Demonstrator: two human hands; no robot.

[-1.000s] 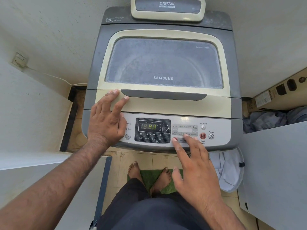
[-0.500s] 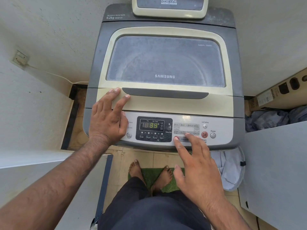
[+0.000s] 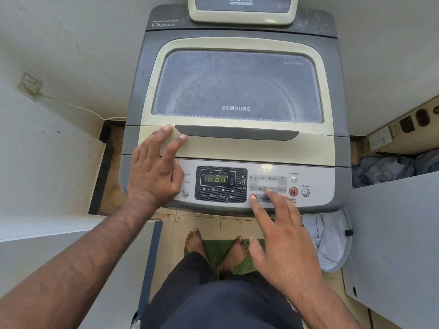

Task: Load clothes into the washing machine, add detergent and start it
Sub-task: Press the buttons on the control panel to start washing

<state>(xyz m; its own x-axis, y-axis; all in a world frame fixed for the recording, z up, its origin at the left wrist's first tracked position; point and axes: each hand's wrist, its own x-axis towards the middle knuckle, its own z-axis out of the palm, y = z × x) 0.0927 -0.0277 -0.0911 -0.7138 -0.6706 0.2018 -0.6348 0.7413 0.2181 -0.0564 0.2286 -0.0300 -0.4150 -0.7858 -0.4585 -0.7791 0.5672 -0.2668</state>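
A grey and cream top-loading washing machine (image 3: 237, 148) stands in front of me with its glass lid (image 3: 237, 84) closed. The green display (image 3: 215, 178) on the control panel is lit. My left hand (image 3: 154, 169) lies flat on the lid's front edge and the panel's left end, fingers apart, holding nothing. My right hand (image 3: 282, 236) reaches over the panel's right part, its index fingertip on the Program button (image 3: 263, 198). The red Start button (image 3: 293, 191) and Power button (image 3: 305, 193) sit just right of my fingers.
A pale cloth laundry bag (image 3: 332, 241) hangs at the machine's front right corner. Blue-grey clothes (image 3: 389, 166) and a cardboard box (image 3: 394, 134) lie to the right. White walls flank both sides. My bare feet stand on a green mat (image 3: 218, 252).
The display digits changed from about 1:13 to a reading like 1:33. Both hands have stayed nearly still, the right fingers remaining at the Program button.
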